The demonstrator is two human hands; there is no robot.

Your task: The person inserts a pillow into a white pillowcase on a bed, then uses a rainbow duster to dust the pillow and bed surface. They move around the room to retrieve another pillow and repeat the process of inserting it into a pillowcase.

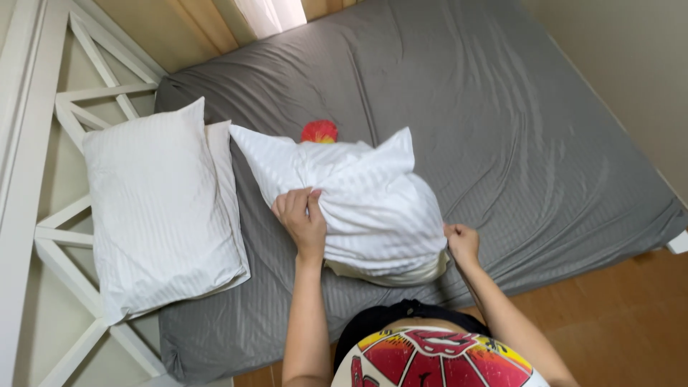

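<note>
Left hand pinching bunched white pillowcase; right hand clenching its lower edge. Second pillow lying left of grip, red-yellow object peeking beyond, grey sheet underneath.

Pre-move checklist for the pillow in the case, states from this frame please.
1. Left hand grips the bunched white pillowcase: ok.
2. Right hand holds the case's lower right corner: ok.
3. Pillow fully inside the case: not ok, a cream edge shows at the bottom opening.
4. Second pillow lies apart at the left: ok.
5. Red and yellow object behind the case, whether it touches the case: cannot tell.
6. Grey sheet flat: not ok, wrinkled.
</note>
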